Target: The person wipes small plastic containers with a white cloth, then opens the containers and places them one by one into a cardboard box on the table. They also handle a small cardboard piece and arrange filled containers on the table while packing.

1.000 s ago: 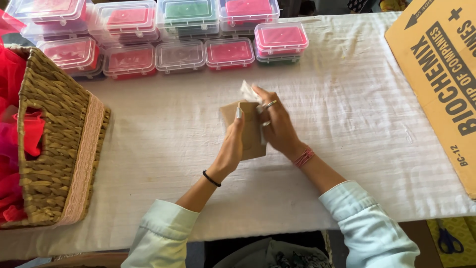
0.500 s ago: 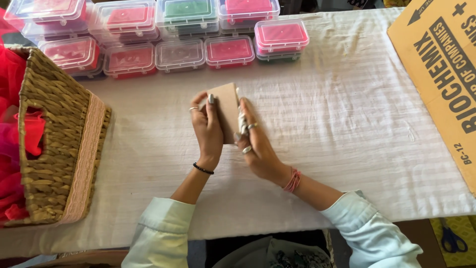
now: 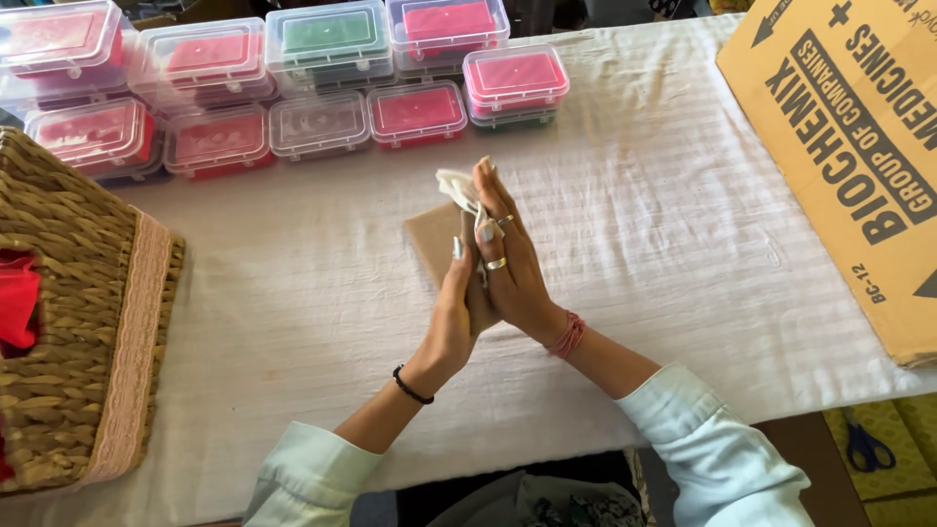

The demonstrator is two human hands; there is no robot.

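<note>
— Above the middle of the white tablecloth (image 3: 293, 312), what are the hands doing?

— Both are raised and pressed nearly palm to palm; the left hand (image 3: 451, 327) and the right hand (image 3: 512, 268) sandwich a flat brown card (image 3: 431, 239) between them, with a scrap of white cloth (image 3: 459, 185) poking out at the top beside the fingertips; my guess is that the flat press keeps the card from bending and pins the cloth against it.

— So a clenched grip?

— No; the fingers lie straight and flat, both palms clamped on the card and cloth rather than curled round them; I cannot tell how much of the cloth lies hidden between the palms.

— Where is the card against the table?

— Held over the cloth, near the table's centre; whether its lower edge touches the surface I cannot tell.

— What else lies about?

— Rows of clear plastic boxes (image 3: 322, 122) with red, pink and green contents line the far edge, some stacked; a woven basket (image 3: 78, 322) trimmed with a pale band sits at the left with red fabric (image 3: 18, 303) inside; a large flattened cardboard box (image 3: 839, 146) covers the right end; scissors (image 3: 864, 444) lie below the table on the right.

— Anything in the way?

— Nothing touches the hands; boxes, basket and cardboard all stand well apart.
</note>
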